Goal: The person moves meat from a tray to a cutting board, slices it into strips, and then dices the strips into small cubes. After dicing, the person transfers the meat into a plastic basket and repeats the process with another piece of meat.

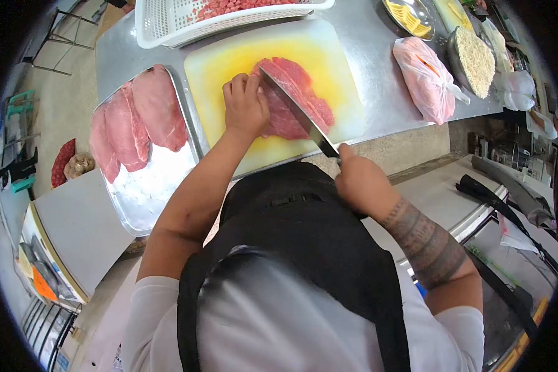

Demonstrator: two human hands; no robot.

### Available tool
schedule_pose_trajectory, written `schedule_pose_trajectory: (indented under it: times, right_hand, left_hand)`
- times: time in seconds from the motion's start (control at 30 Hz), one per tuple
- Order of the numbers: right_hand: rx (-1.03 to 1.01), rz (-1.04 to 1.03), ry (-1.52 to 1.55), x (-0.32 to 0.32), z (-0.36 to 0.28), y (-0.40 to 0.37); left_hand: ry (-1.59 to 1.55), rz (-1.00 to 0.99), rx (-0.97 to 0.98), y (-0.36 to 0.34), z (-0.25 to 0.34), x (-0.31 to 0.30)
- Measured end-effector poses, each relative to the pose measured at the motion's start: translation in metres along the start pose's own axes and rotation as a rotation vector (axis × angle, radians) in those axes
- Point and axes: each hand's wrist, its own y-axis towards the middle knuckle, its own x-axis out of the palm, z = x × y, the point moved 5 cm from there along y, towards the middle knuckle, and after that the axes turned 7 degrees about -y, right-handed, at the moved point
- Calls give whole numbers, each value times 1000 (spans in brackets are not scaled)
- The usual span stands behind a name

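A slab of raw meat (285, 115) lies on the yellow-and-white cutting board (211, 68). My right hand (361, 177) is closed around the handle of a long kitchen knife (296, 110). The blade runs diagonally across the meat, its tip near the upper left edge, and a strip of meat lies on the blade's far side. My left hand (246, 105) rests on the meat's left edge with its fingers curled, pressing it against the board. Whether its fingertips grip the meat or only hold it down is partly hidden.
Left of the board stands a metal tray (161, 208) with large raw meat pieces (139, 118). Behind is a white perforated basket (161, 28) of diced meat (242, 7). To the right are a plastic bag of meat (425, 80), a bowl of pale crumbs (474, 62) and a bowl of yellow slices (409, 18).
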Motion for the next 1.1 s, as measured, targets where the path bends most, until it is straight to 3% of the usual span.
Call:
schedule_pose_trajectory:
  times: [0.1,0.2,0.33,0.5,0.7,0.83,1.0,1.1]
  right_hand:
    - [-113,187,63,32,-14,54]
    - [-144,249,80,18,-32,75]
    - [-133,221,56,21,-14,44]
    - [-81,177,40,45,7,20]
    - [-98,246,52,-3,-14,16]
    - [-90,122,15,-21,-13,-3]
    - [-127,67,10,-34,-25,15]
    - [-230,203,73,-26,-38,60]
  left_hand:
    - [10,9,11,1,-1,-2]
    - [28,-3,-7,2,2,-3]
    - [-56,-54,-111,4,0,-10]
    - [-16,-26,-89,-2,1,-10]
    - [68,-91,-49,1,1,-7]
    - [70,-128,-66,1,1,-6]
    - [26,-80,-35,-2,1,-6]
    - [-25,-72,-37,-3,-4,-2]
